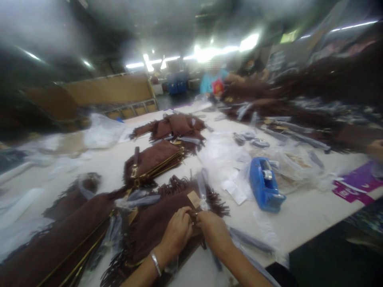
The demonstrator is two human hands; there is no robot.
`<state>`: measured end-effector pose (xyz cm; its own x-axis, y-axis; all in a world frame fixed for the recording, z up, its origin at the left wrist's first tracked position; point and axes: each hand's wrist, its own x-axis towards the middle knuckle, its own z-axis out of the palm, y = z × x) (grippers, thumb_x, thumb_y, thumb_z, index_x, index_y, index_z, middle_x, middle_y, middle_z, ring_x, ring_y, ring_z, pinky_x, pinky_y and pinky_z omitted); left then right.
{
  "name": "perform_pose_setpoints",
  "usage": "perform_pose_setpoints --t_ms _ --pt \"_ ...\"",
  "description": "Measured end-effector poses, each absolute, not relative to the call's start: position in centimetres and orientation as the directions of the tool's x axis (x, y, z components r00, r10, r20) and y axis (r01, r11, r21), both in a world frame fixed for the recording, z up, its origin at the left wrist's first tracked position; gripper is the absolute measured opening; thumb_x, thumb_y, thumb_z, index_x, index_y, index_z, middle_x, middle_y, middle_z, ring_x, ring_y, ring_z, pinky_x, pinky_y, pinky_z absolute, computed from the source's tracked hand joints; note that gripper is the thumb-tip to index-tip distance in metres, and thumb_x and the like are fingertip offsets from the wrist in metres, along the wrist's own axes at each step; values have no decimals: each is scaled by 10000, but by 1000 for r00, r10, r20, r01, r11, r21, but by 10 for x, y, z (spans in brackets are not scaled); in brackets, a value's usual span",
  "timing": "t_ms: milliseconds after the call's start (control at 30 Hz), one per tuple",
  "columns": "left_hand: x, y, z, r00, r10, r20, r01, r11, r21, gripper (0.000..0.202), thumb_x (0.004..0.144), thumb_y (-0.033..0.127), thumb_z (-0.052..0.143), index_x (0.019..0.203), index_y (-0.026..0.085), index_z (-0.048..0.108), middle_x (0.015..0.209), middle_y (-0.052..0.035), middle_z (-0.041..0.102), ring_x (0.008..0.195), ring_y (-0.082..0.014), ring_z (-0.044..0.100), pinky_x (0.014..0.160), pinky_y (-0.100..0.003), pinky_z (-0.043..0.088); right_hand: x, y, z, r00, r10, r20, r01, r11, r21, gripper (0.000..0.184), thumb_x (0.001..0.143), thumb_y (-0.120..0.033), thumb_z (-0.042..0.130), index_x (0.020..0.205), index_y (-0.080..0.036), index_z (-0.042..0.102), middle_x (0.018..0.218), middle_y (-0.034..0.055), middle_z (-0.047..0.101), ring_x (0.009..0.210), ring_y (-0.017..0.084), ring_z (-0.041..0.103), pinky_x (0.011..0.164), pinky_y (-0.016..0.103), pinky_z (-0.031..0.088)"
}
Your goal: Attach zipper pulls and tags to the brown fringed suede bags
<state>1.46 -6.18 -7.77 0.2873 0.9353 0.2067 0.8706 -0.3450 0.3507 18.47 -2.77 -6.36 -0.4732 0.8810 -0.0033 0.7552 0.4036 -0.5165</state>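
Observation:
In front of me on the table lies a dark brown fringed bag (155,223). My left hand (178,229), with a silver bracelet on its wrist, has its fingers bent over the bag's right edge. Opposite it, my right hand (214,231) pinches at the same edge. Between the fingertips a small shiny metal fitting (194,214) shows in part; the fingers hide the rest. Just above the hands sit a tan tag (194,199) and a plastic-wrapped strip (202,185).
Brown bags with gold zips (155,157) lie stacked beyond and at left. A blue tape dispenser (263,185) stands at right, near a purple printed bag (356,183). Clear plastic (103,131) is heaped at far left. A person in a light blue shirt (206,83) is across the table.

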Motion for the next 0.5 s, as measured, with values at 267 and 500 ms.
perform_pose_setpoints --t_ms 267,500 --pt "1 -63 -40 264 964 11 597 -173 783 120 884 168 439 782 205 491 1094 -63 551 1004 -165 560 895 -309 471 200 -35 -46 -545 837 39 659 457 -597 167 900 -122 477 865 -205 618 879 10 678 818 138 608 719 223 375" --pt "-10 -60 -52 278 961 2 520 -152 841 280 922 425 407 811 213 553 1175 -104 565 1109 -217 551 947 -344 470 180 -35 -58 -601 799 -15 589 431 -683 203 818 -195 601 979 -287 684 987 -38 734 903 137 669 762 180 428"
